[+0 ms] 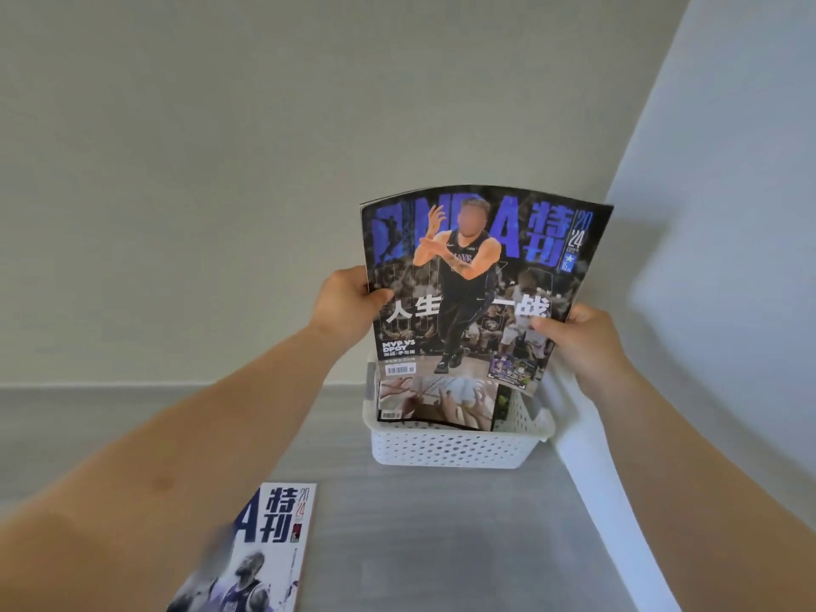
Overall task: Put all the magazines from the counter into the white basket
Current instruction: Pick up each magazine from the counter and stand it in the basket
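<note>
I hold a dark blue basketball magazine (477, 276) upright over the white basket (450, 448). My left hand (349, 302) grips its left edge and my right hand (574, 337) grips its right edge. Its lower edge hangs just above or at the basket's top. Another magazine (435, 401) stands inside the basket, leaning back. A third magazine (260, 554), with a white cover, lies flat on the grey counter (441, 545) at the lower left, partly hidden by my left forearm.
The perforated basket sits in the counter's far right corner, against the back wall (265, 170) and close to a white side wall (706, 214). A white ledge (609, 501) runs along the counter's right side.
</note>
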A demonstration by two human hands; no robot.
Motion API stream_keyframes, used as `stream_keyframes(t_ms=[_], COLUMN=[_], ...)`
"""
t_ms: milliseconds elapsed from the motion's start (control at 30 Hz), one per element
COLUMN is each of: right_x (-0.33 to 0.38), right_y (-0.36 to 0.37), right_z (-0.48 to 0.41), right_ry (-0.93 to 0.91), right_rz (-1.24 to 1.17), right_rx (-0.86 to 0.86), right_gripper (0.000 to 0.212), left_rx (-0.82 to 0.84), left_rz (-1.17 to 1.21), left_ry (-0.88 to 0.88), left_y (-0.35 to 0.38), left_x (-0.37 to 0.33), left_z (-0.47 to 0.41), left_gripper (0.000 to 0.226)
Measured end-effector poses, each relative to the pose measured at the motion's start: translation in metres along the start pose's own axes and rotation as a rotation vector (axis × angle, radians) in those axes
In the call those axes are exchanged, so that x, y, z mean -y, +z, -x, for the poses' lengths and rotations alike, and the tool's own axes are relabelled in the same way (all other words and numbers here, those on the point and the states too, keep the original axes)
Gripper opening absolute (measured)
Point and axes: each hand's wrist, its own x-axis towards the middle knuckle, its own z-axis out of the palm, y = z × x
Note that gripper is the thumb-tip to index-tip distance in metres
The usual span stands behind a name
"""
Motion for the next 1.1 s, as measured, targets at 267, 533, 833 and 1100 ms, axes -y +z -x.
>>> stream_keyframes(t_ms=[267,533,833,1100], right_x=[-0.054,-0.078,-0.077,-0.075], right_y=[0.008,0.016,0.033,0.038], right_z=[-0.016,-0.018,-0.034,-0.058], right_ry=[0.166,0.166,0.096,0.243], right_rz=[-0.062,0.081,0.048,-0.12], right_rx=[-0.009,-0.058,-0.042,-0.001], right_gripper=[0.016,0.017,0.042,0.04], left_rx=[0.056,0.08,-0.095,0.045], left_rz=[-0.201,-0.168,-0.096,0.264], left_ry=[-0.078,-0.172,-0.213,-0.302], left_y=[0.029,0.045,0.057,0.08], left_x=[0.026,0.05,0.053,0.043], left_z=[0.002,0.006,0.006,0.001], left_gripper=[0.011,0.012,0.06,0.044])
